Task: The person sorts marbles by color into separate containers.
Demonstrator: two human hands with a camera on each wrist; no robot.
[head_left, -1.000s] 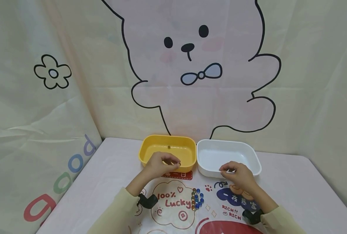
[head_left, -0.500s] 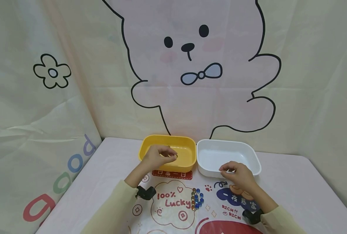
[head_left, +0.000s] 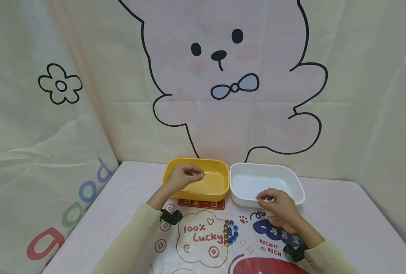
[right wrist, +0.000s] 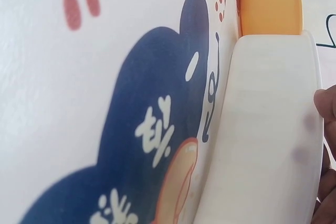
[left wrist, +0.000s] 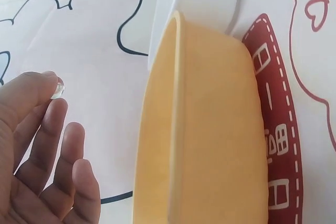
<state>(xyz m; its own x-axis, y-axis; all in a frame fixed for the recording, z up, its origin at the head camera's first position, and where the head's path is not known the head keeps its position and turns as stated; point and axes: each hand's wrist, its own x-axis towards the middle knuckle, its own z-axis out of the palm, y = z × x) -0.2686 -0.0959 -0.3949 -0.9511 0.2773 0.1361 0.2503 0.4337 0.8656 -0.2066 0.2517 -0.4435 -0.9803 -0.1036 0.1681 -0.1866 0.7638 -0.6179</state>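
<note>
My left hand [head_left: 184, 177] is raised over the yellow bin [head_left: 220, 179], its thumb and index finger pinching a small glass marble [left wrist: 59, 88]. That marble looks clear in the left wrist view and brownish in the head view. The other left fingers are loosely bent. At the near side of the white bin [head_left: 244, 179], my right hand [head_left: 279, 203] holds the rim, thumb on the outside and fingers over the inner side. Part of this hand is cut off in the right wrist view. Several marbles [head_left: 230, 232], gold and blue, lie in short columns on the table.
The two bins stand side by side near the back of the table, against a backdrop with a printed bear [head_left: 223, 114]. Under them lies a white printed tablecloth [head_left: 343, 228]. A second cloth [head_left: 69, 152] with printed letters borders the left side.
My left hand has moved up and slightly left, farther over the yellow bin, with the marble in its fingers. A marble seen inside that bin earlier is now out of sight. My right hand stays put.
</note>
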